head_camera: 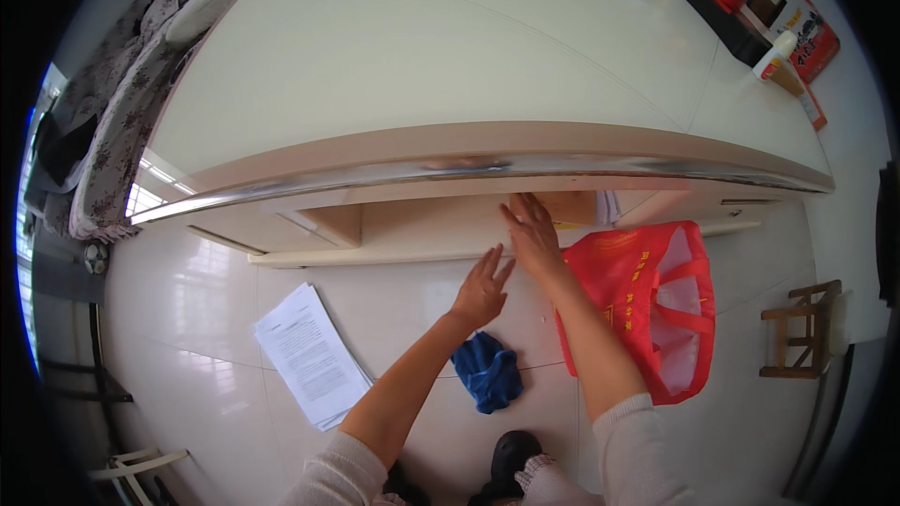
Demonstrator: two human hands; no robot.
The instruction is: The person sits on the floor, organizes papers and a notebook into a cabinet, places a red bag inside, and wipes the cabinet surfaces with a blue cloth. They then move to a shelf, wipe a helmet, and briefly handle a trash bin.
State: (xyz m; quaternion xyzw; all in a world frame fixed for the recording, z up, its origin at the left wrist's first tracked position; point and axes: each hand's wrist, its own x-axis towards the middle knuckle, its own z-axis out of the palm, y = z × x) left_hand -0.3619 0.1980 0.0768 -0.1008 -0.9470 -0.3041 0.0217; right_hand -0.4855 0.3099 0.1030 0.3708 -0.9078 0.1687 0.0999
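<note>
My right hand (pixel 532 235) reaches into the open shelf (pixel 429 225) under the pale cabinet, fingers extended beside a brown paper envelope or folder (pixel 566 206); whether they touch it is unclear. White papers (pixel 607 208) stick out at that folder's right end. Lower and to the left, my left hand (pixel 482 287) hovers over the tiled floor with fingers spread, holding nothing. Beneath it lies a crumpled blue cloth (pixel 487 372). A stack of printed papers (pixel 313 355) rests on the floor at left. Partly behind my right forearm is a red tote bag (pixel 619 281).
The cabinet's glossy top (pixel 450 63) overhangs the shelf with a chrome edge strip (pixel 337 183). Bottles, a glue bottle (pixel 775 56) and boxes stand at its far right. A small wooden stool (pixel 801 330) is on the right, a floral-covered sofa (pixel 116 147) at left.
</note>
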